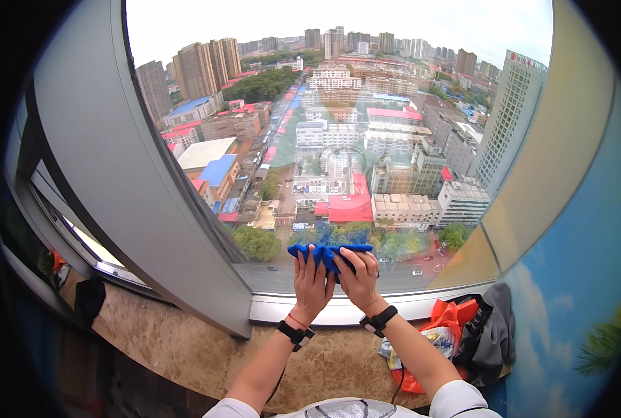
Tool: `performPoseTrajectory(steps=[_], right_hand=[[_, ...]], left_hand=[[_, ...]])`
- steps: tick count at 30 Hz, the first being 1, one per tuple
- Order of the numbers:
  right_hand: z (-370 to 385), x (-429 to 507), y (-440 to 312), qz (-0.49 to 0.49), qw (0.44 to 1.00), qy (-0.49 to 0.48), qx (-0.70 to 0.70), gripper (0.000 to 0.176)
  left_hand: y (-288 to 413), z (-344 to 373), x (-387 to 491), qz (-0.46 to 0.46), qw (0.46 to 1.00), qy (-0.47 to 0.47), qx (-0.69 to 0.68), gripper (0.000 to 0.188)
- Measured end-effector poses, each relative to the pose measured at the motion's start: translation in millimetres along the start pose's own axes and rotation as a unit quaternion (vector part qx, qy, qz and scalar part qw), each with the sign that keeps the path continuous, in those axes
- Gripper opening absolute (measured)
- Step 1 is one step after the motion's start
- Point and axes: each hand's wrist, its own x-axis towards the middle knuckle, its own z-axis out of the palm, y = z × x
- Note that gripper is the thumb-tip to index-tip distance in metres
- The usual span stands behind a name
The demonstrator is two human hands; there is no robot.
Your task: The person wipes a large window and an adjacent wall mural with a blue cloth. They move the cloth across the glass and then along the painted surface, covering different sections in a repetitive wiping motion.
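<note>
Both of my arms reach forward to a tall window pane [342, 172] that looks out over a city. A bunched blue cloth [323, 255] lies against the lower part of the glass. My left hand [310, 285] presses on its left half, fingers pointing up. On its right half rests my right hand [360, 277], its fingers bent over the fabric. Parts of the cloth are hidden under my fingers. Each wrist wears a black strap with a small device.
Below the pane runs a white window frame [274, 308], above a brown marble-patterned sill [195, 334]. A red plastic bag [449, 316] and grey fabric [493, 324] lie at the right. A grey pillar [112, 157] stands left; a sky-painted wall [550, 292] rises right.
</note>
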Motion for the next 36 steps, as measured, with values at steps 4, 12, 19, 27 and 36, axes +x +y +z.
performPoseTrajectory(steps=[4,12,19,27,36], right_hand=[[-1,47,-6,0.008,0.999,0.032,0.020,0.037],[3,100,-24,0.014,0.998,0.046,0.029,0.040],[18,-13,-21,-0.018,0.997,-0.065,0.037,0.036],[7,101,-35,0.020,0.998,0.049,0.045,0.038],[36,26,-41,-0.067,0.994,-0.076,0.047,0.041]], left_hand=[[3,-23,51,-0.006,0.999,0.051,0.001,0.051],[-13,-41,86,0.015,0.993,0.109,0.033,0.053],[-37,-1,-48,-0.015,0.998,-0.035,0.047,0.051],[-21,-43,77,-0.007,0.995,0.088,0.045,0.058],[-49,-23,-15,-0.050,0.996,0.048,0.064,0.067]])
